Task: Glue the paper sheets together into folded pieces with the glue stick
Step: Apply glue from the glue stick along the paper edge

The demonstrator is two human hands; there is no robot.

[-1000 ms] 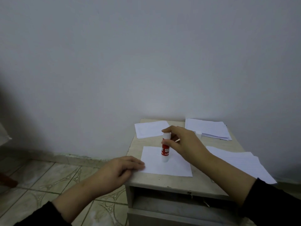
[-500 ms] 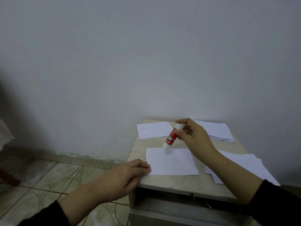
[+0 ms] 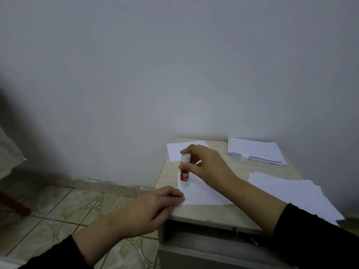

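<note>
While right hand (image 3: pixel 207 166) pinches glue stick (image 3: pixel 184 174) upright, tip down on sheet (image 3: pixel 204 193) at left edge, prob. to lay glue strip. Left hand (image 3: pixel 155 208) presses sheet corner w/ flat fingers so paper won't slide. Cap (image 3: pixel 244 156) parked on far stack (image 3: pixel 256 152); loose sheets (image 3: pixel 291 193) at right on table (image 3: pixel 213 214), w/in reach.

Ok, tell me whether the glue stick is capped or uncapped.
Uncapped. The glue stick stands upright, tip down on the sheet, gripped by the right hand; a small white cap sits apart by the far stack.
</note>
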